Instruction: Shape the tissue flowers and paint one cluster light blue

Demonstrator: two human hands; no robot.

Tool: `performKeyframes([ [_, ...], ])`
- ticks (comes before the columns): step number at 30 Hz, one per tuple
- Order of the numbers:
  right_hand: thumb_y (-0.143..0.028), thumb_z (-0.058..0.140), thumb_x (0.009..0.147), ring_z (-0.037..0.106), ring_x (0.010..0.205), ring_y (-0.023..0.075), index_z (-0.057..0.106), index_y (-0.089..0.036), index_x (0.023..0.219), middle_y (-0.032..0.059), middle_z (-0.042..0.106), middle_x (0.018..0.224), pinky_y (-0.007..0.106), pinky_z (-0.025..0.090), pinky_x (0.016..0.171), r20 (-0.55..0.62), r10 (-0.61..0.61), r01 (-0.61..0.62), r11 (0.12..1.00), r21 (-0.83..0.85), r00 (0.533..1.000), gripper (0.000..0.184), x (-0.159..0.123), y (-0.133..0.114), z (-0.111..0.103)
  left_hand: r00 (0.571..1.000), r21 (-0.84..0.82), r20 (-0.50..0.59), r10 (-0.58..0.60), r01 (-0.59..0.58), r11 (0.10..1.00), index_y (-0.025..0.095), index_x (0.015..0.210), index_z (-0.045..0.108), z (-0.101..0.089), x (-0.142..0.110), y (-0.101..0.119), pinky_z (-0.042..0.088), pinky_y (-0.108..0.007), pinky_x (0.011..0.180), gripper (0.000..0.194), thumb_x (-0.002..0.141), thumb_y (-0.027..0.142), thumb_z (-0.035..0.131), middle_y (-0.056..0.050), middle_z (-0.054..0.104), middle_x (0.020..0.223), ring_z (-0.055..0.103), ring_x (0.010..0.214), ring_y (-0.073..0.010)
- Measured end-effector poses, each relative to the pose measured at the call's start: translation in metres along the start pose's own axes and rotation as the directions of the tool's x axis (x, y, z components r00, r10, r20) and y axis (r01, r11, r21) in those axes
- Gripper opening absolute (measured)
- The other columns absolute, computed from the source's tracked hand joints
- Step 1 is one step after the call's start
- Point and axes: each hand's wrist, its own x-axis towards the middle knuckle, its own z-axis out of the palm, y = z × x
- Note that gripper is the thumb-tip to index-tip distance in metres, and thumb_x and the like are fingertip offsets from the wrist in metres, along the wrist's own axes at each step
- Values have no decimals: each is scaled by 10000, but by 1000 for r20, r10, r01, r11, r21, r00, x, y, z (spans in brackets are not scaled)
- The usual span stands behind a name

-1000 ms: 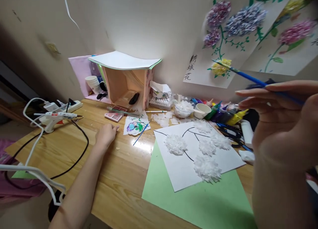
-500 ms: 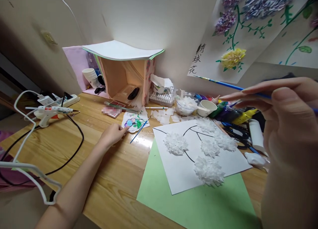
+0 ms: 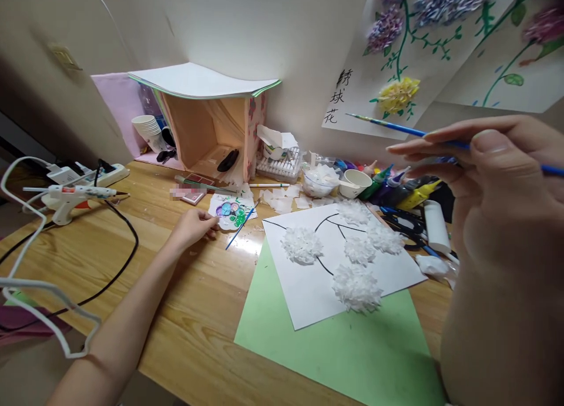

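Observation:
My right hand [image 3: 493,153], raised at the right, pinches a thin blue paintbrush [image 3: 396,127] whose tip points left, in front of the wall. My left hand [image 3: 196,227] rests low at the table, thumb and fingers closed at the near left edge of a small paint palette [image 3: 227,209] with purple, blue and green paint, lying on a paint-stained white tissue [image 3: 215,201]. Beside it lies a second blue paintbrush [image 3: 240,230]. White paper [image 3: 299,300] with black drawn stems and several white ruffled paper flowers [image 3: 302,245] lies on a green sheet [image 3: 273,335].
On the left are a glue gun [image 3: 66,200], a power strip [image 3: 110,174] and looping cables. Behind stand an open box [image 3: 207,130], a bowl of white scraps [image 3: 319,183], a paper cup [image 3: 355,184] and paint bottles [image 3: 412,194]. Flower pictures [image 3: 352,109] hang on the wall.
The view has shifted slightly, so most things sit a little further left and higher. Both hands keep nearly the same places; the left fingers have curled more at the palette's edge.

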Motion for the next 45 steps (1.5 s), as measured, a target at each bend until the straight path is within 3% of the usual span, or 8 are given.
performKeyframes([
  [6,-116,431,853,675,711,134,630,-159,810,5,684,736,256,496,575,36,-3,1,999,37,999,207,3,-1,-4,986,-253,-38,-162,148,956,96,663,567,1,0,13,522,-186,524,122,686,149,675,-48,642,499,630,505,-124],
  [16,-158,456,872,672,709,133,684,-184,857,7,691,761,265,500,581,40,-21,20,1000,17,999,231,6,1,-8,978,-337,-6,-208,194,921,32,765,616,-3,2,12,527,-131,583,131,685,113,681,-65,681,596,644,588,-98],
  [21,-167,541,834,666,722,122,702,-218,878,-12,690,765,264,504,601,55,-51,53,998,-30,997,174,5,1,-9,979,-367,-71,-189,151,918,45,747,618,-5,-1,16,530,-167,608,120,679,120,683,-47,676,604,637,600,-106],
  [26,-204,544,838,673,729,155,704,-171,879,30,692,770,289,501,589,83,-21,23,1000,-20,996,168,1,4,-4,991,-424,-117,-71,15,905,98,695,652,-3,-1,16,544,-237,684,112,645,180,709,-12,664,636,617,613,-110],
  [30,-198,543,838,671,763,162,692,-161,899,38,691,791,291,511,615,177,18,-17,1000,-9,984,165,-4,6,3,1000,-487,5,20,-15,874,120,647,669,9,-6,14,536,-231,731,169,590,259,748,-20,670,659,626,658,-119],
  [34,-238,541,843,647,737,138,681,-182,911,31,691,791,263,470,567,290,58,-39,997,-70,955,166,-11,10,12,987,-502,154,50,35,864,114,730,692,30,-19,13,530,-223,737,267,568,313,767,-48,696,743,643,713,-132],
  [41,-364,439,889,543,574,95,652,-202,744,-2,605,617,253,393,536,504,43,47,985,-166,862,304,-24,19,26,922,-428,386,33,147,892,123,791,710,57,-40,12,525,-199,722,314,627,389,738,-54,708,797,639,698,-108],
  [45,-334,426,895,550,630,113,608,-190,742,4,608,660,258,398,602,649,61,130,961,-243,759,277,-29,21,30,895,-427,443,48,163,889,120,799,710,63,-46,10,522,-196,718,329,637,406,730,-57,711,792,639,676,-101],
])
